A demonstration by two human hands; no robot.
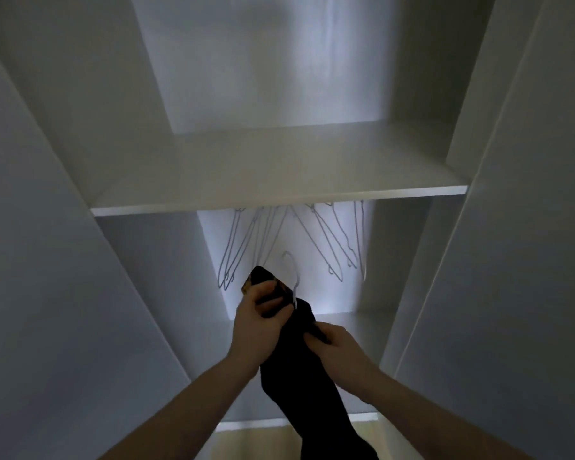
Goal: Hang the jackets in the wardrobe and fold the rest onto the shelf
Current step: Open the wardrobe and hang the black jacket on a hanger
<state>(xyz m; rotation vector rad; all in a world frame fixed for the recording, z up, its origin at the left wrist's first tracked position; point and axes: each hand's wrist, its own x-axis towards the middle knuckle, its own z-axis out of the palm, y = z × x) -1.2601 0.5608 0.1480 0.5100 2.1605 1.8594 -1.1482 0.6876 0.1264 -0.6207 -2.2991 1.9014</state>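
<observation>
Hands low in the centre of the frame, both busy with one dark jacket (299, 370). Left hand (258, 322) curled around the garment's upper end, just below the white hanger (292, 280) whose hook pokes up and free above the cloth; probably gripped there to keep collar and hanger together. Right hand (332, 343) slightly lower and to the right, fingers pinching a fold of the dark fabric, seemingly tugging a shoulder into place over the hanger arm. Rest of the jacket trailing down between the forearms and off the bottom edge of the frame, hanging loose, so not yet on any rail. Just above and behind, in the middle of the frame, a row of bare wire hangers (292, 240) dangling from under the white shelf (279, 180), splayed left and right; rail itself hidden by the shelf edge. Shelf stretching across the centre, inside the pale wardrobe (63, 227). Likely step: finishing the seating of the jacket before lifting the hook toward that hidden rail.
</observation>
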